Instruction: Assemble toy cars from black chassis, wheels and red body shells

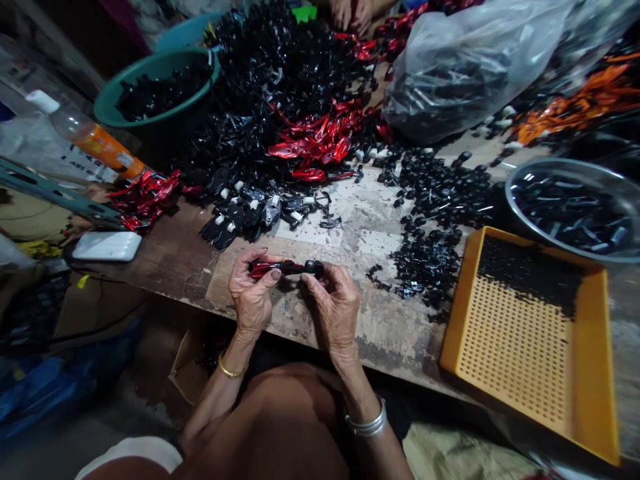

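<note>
Glossy red-and-black plastic piece (285, 269) sits pinched between both hands, its rounded black end pointing right. The left hand (253, 293) curls narrowly around the red length, while the right hand (333, 310) closes on the black end between thumb and fingers. The two hands nearly meet, holding the piece just above the worn wooden workbench (185, 273). A gold bangle (231, 368) circles the left wrist and a silver bangle (367, 420) the right.

Just beyond the hands lies a cluster of black parts with white tips (245, 217), backed by a large black heap streaked with red pieces (320, 143). To the right of the grip, small black parts (430, 227) spread toward an orange perforated tray (530, 347) and a steel bowl (565, 207). Farther left sits a green basin (150, 87). Far ahead, a co-worker's hands (353, 13) show past the heap, near a clear plastic bag (465, 73).
</note>
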`<action>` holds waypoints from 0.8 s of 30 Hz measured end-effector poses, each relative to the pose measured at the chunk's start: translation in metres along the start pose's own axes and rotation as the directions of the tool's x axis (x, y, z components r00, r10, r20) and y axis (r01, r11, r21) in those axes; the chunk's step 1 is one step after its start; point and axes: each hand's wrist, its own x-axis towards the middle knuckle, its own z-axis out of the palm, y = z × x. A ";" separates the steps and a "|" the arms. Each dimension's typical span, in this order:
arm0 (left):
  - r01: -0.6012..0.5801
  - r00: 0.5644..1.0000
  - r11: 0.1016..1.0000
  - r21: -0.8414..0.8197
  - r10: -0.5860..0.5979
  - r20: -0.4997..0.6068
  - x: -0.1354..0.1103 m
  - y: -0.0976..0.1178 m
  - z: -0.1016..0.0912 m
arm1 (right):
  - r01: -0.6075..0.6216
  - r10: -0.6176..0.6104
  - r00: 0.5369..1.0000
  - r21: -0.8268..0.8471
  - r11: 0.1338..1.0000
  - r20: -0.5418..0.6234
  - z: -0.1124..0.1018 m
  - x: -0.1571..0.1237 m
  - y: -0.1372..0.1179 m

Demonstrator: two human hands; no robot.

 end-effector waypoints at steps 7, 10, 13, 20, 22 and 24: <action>0.013 0.997 0.999 -0.038 -0.010 0.080 0.005 -0.001 -0.006 | -0.024 0.022 0.999 0.084 0.996 0.029 -0.004 0.000 0.003; 0.071 0.991 0.996 -0.046 -0.065 0.113 0.007 0.000 -0.009 | -0.075 0.058 0.993 0.164 0.984 0.105 -0.004 -0.001 0.004; 0.099 0.985 0.994 -0.042 -0.092 0.143 0.007 0.002 -0.010 | -0.166 0.121 0.974 0.241 0.956 0.189 -0.004 -0.004 0.002; 0.167 0.963 0.982 -0.093 -0.142 0.227 0.003 0.005 -0.004 | -0.017 0.007 0.996 0.106 0.994 0.092 -0.008 -0.008 -0.005; 0.208 0.953 0.969 -0.135 -0.170 0.250 0.001 0.006 -0.001 | 0.065 -0.067 0.997 0.050 0.997 0.039 -0.009 -0.009 -0.007; 0.266 0.937 0.950 -0.164 -0.215 0.276 -0.001 0.010 0.001 | 0.116 -0.116 0.993 0.006 0.993 0.007 -0.010 -0.010 -0.010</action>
